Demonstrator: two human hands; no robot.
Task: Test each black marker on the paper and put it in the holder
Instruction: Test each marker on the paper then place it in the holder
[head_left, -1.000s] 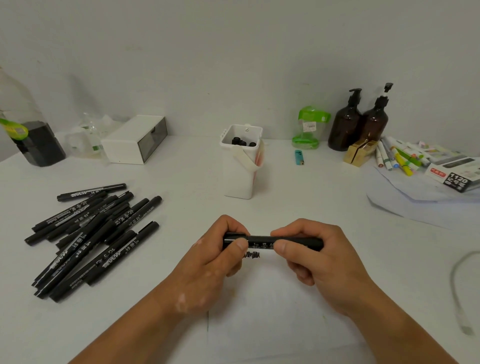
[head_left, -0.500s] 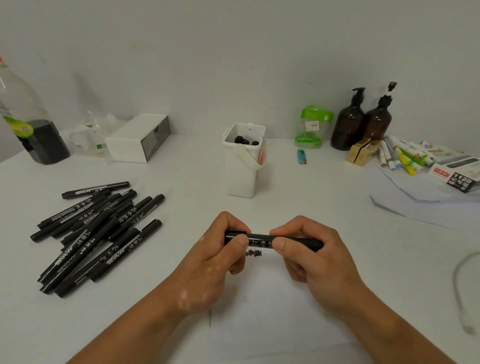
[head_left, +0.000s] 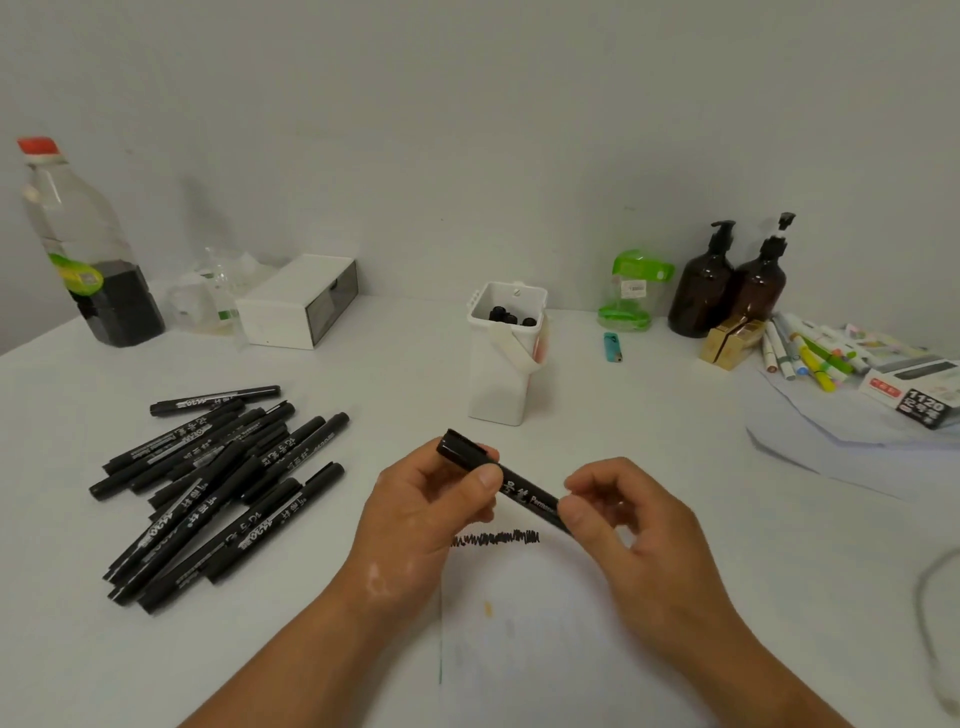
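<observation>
One black marker (head_left: 519, 491) is held in both hands just above the paper (head_left: 545, 623), tilted with its capped end up and to the left. The left grip (head_left: 431, 514) pinches it at the cap between thumb and fingers. The right grip (head_left: 639, 540) pinches the lower end between thumb and forefinger. One black scribble (head_left: 496, 539) sits on the sheet directly under the marker.

Left of the left grip lies one heap of black markers (head_left: 218, 483), more than a dozen, too overlapped for an exact count. Beyond both grips stands one white holder (head_left: 501, 384), with at least three dark marker ends showing inside.

Farther back and right of the right grip are two brown pump bottles (head_left: 701, 291), one lighter (head_left: 613, 347) and a bunch of coloured pens (head_left: 810, 353). Far left of the left grip stand one white box (head_left: 298, 301) and one red-capped bottle (head_left: 88, 249).

The white bench (head_left: 675, 426) meets a plain grey wall (head_left: 467, 130) behind the holder. Bare bench separates the grips from the holder. A cable (head_left: 930, 597) curves at the right edge.
</observation>
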